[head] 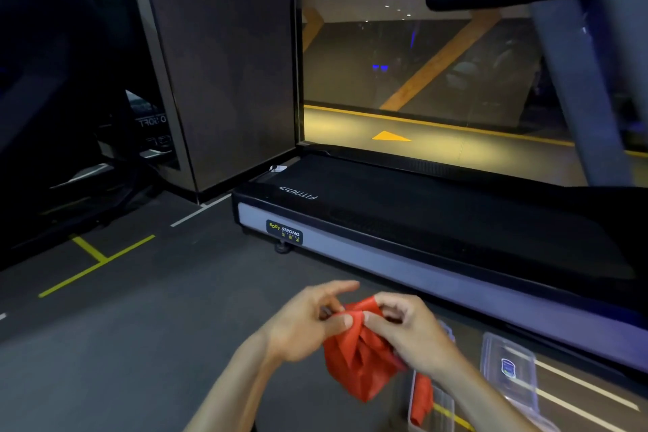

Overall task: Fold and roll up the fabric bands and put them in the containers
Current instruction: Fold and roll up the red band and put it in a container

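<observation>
My left hand and right hand pinch the red band (bunched, hanging downward) over grey floor beside a treadmill.

Band held between both hands in front of treadmill; container below right hand, lid right of container.

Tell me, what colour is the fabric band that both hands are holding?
The fabric band is red, plain with no pattern. It shows best in the head view, gripped between the left hand and right hand.
</observation>
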Demonstrator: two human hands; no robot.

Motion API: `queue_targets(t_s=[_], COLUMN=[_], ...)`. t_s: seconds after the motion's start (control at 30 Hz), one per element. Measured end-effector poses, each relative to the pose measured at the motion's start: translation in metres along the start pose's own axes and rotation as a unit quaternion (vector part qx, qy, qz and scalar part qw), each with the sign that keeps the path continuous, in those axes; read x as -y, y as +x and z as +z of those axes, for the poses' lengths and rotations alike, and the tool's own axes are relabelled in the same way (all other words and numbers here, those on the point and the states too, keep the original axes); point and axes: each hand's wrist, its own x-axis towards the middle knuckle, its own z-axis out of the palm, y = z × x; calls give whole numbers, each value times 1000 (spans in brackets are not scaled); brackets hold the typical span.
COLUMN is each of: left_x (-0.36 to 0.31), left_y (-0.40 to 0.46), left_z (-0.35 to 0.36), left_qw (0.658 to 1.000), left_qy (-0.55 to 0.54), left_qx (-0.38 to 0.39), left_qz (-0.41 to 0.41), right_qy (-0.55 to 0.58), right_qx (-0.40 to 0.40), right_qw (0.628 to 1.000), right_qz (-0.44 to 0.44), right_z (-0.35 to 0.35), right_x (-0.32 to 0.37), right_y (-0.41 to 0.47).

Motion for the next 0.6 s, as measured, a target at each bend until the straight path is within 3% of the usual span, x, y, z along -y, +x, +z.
queue_targets(t_s=[0.07, 0.23, 0.37, 0.47, 0.6], left_x=[-2, -6, -9, -10, -10], left_y=[0, 0, -4, -4, -5], left_z=[-1, -6, -6, -5, -18], left_qw=[999, 992, 982, 977, 967], left_qy=[33, 95, 123, 108, 0], left_qx=[6, -87, -144, -184, -251], left_qz=[15, 1, -4, -18, -44], right_qy=[-4, 21, 15, -58, -170], right_qx=[5, 25, 83, 100, 45], right_qw=[1000, 999, 996, 993, 983], right_qz=[-14, -5, -3, -4, 57], right_z=[1, 6, 7, 11, 6], right_x=[2, 3, 8, 7, -4], right_y=[1, 5, 4, 3, 2])
